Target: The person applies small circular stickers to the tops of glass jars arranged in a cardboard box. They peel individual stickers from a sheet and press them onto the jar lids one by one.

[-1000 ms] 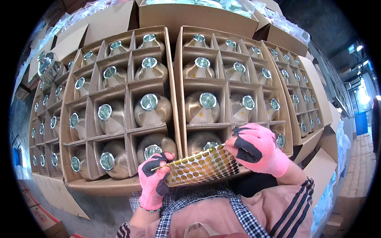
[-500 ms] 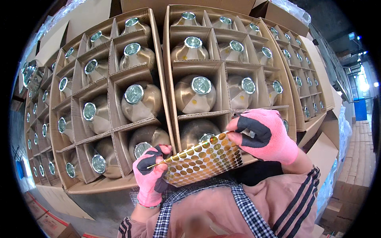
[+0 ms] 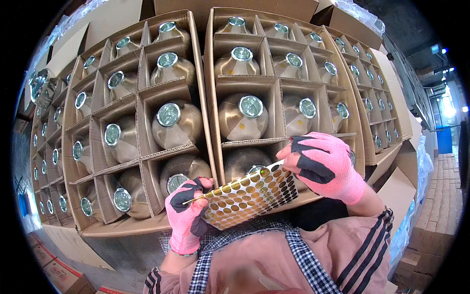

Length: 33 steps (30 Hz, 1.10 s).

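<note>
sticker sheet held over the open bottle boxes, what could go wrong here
The sticker sheet is pinched only at its left edge by the left hand, so it may bend or slip. The right hand picks in thick gloves; a round sticker could fold or drop among the bottles.

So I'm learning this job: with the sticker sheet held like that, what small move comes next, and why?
Probably peel one dot off: the right hand already pinches the sticker sheet at its top edge, while the left hand steadies it.
</note>
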Motion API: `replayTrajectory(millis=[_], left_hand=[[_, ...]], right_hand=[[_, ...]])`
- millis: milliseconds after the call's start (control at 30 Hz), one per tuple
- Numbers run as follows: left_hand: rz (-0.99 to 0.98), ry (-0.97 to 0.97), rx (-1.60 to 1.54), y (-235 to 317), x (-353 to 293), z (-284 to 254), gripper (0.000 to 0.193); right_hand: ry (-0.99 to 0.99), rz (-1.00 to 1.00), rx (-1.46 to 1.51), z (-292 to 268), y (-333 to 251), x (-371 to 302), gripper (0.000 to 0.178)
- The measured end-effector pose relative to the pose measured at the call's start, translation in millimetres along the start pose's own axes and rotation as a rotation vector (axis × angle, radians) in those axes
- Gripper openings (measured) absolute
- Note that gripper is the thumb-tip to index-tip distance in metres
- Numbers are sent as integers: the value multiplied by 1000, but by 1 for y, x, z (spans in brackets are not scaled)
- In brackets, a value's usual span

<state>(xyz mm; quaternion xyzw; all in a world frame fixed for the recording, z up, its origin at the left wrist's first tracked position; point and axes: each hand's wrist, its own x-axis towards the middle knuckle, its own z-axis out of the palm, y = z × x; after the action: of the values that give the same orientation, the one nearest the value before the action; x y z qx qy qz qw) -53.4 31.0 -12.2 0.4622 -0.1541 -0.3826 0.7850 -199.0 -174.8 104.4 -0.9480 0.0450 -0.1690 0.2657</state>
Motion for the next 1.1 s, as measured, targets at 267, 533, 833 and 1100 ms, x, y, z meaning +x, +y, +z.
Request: replayTrajectory(millis=[267,533,833,1100], left_hand=[[18,14,-37,0,-1,5,21],[37,6,-39,-2,-2,3,23],[134,-62,59,1,-2,3,28],[295,-91,248,1,-4,6,30]], right_hand=[[32,240,291,1,-4,1,17],[-78,286,348,-4,-8,-2,26],[-101,349,295,-4,-16,-2,26],[-25,278,200,-3,-18,-5,19]])
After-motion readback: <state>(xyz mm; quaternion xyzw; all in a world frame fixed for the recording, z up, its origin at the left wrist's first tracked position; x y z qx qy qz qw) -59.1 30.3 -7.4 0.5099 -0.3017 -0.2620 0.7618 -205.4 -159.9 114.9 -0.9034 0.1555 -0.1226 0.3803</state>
